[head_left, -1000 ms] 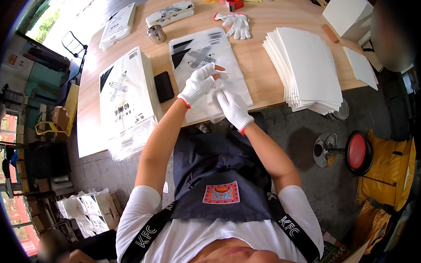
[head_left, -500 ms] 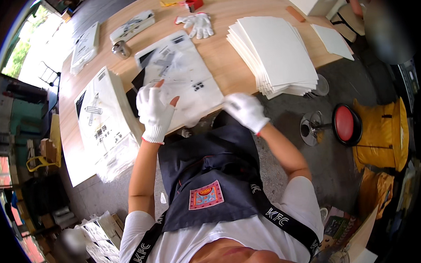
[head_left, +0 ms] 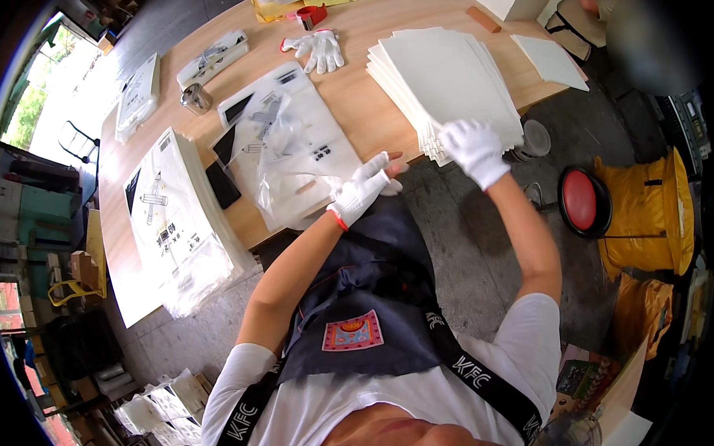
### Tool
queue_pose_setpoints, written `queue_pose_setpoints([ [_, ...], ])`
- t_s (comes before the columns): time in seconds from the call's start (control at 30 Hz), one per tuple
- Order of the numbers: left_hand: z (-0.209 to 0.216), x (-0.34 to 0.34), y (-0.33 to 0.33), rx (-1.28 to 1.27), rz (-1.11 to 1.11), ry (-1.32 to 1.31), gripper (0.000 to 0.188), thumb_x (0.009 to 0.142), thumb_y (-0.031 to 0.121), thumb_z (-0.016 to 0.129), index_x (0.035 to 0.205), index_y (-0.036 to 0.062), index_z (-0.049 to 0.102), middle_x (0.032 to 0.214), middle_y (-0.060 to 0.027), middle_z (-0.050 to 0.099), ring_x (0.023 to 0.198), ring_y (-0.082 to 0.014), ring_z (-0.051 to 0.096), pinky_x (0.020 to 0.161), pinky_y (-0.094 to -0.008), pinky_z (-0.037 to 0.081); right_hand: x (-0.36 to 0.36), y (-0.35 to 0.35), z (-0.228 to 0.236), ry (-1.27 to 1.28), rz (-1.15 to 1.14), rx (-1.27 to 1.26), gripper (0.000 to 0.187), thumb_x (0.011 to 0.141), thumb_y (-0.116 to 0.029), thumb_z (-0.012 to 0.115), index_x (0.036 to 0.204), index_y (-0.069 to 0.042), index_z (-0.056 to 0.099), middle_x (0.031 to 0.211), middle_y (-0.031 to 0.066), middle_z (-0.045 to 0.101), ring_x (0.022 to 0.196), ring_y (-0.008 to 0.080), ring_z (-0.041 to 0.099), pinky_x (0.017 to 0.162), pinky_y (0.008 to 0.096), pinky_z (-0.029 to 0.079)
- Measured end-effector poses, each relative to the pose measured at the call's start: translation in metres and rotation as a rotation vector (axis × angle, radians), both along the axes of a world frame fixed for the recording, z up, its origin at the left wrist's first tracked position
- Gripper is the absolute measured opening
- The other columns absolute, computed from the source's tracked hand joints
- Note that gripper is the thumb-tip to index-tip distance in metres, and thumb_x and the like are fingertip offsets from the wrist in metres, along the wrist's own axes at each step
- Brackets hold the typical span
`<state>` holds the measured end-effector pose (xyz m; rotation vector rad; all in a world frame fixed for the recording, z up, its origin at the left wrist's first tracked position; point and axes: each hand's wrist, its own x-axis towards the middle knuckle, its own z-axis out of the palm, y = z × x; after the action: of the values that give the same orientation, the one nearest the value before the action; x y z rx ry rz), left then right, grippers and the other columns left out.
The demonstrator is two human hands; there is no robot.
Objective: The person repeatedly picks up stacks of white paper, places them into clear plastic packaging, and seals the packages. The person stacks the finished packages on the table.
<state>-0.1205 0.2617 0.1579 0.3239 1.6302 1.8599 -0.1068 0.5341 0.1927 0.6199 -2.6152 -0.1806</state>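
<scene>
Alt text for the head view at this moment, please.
A person in white gloves stands at a wooden table: the left hand holds the edge of a clear plastic bag, the right hand rests on a stack of white sheets. Spare gloves lie beyond.

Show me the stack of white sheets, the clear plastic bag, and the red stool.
Stack of white sheets [head_left: 446, 78], head view, top sheet.
Clear plastic bag [head_left: 292, 158], head view, middle.
Red stool [head_left: 580, 201], head view, seat.
</scene>
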Motion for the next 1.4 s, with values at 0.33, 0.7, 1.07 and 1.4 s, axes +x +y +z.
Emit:
queue_pose_setpoints([
  [0.33,0.024,-0.001,-0.048,-0.355,0.065,-0.084,0.033,0.087,0.02,0.054,0.11,-0.0025,0.063,0.107,-0.0113,0.066,0.11,-0.0237,0.057,0.097,-0.0331,0.042,0.073,-0.047,-0.032,0.091,-0.492,-0.918,0.033,0.089,-0.022,0.069,0.115,-0.003,0.062,0.121,0.0162,0.059,0.115,0.0274,0.056,0.096,0.0407,0.046],
  [0.7,0.009,0.082,-0.024,-0.699,-0.078,0.917,0.083,0.072,0.035,0.075,0.136,-0.0028,0.04,0.152,-0.032,0.02,0.142,-0.0512,0.017,0.114,-0.0563,0.022,0.07,-0.121,-0.058,-0.537,-0.226,-1.403,0.036,0.092,-0.025,0.065,0.117,0.001,0.061,0.104,0.0171,0.068,0.094,0.0274,0.065,0.082,0.0367,0.05],
  [1.07,0.043,0.015,-0.171,-0.988,0.641,0.932,0.03,0.073,0.005,0.074,0.1,0.0085,0.061,0.092,-0.0108,0.069,0.075,-0.0288,0.066,0.068,-0.0362,0.053,0.103,-0.124,-0.015,-0.297,0.312,-0.181,0.027,0.088,-0.033,0.061,0.079,-0.008,0.059,0.103,0.0157,0.065,0.066,0.0283,0.067,0.059,0.0393,0.057],
  [1.4,0.02,0.097,-0.147,-0.333,-0.044,1.19,0.011,0.078,0.007,0.064,0.088,0.0119,0.064,0.089,-0.0081,0.07,0.074,-0.0282,0.067,0.064,-0.0368,0.054,0.007,-0.162,-0.097,-1.2,0.124,-1.38,0.033,0.087,-0.032,0.065,0.104,-0.003,0.069,0.102,0.0144,0.069,0.086,0.0248,0.068,0.077,0.0365,0.052],
])
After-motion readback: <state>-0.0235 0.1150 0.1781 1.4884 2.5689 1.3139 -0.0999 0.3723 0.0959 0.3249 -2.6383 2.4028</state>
